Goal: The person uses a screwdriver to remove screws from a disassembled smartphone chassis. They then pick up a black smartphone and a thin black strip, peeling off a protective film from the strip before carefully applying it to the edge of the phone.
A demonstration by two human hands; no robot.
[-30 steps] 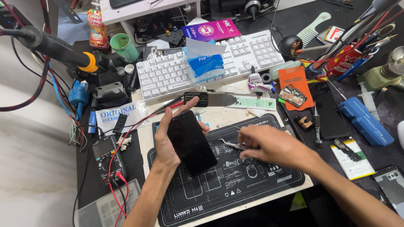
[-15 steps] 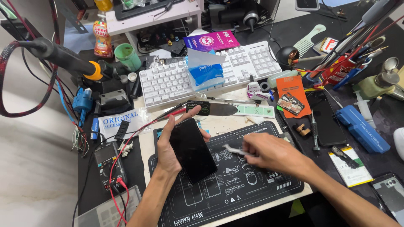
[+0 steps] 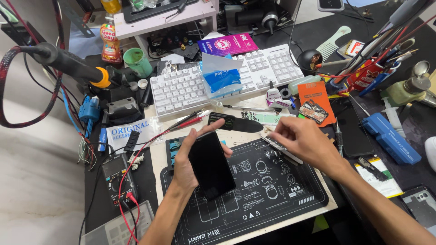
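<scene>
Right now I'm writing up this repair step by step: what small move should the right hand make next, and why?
Probably bring the thin metal tweezers over to the black slab-shaped phone. The right hand pinches them above the black printed work mat, apart from the phone, while the left hand holds the phone tilted, ready.

A white keyboard (image 3: 227, 79) lies upper centre with a blue tissue pack (image 3: 221, 77) on it. A green cup (image 3: 137, 62) stands upper left. An orange card (image 3: 316, 102) and blue case (image 3: 390, 138) lie right.
</scene>
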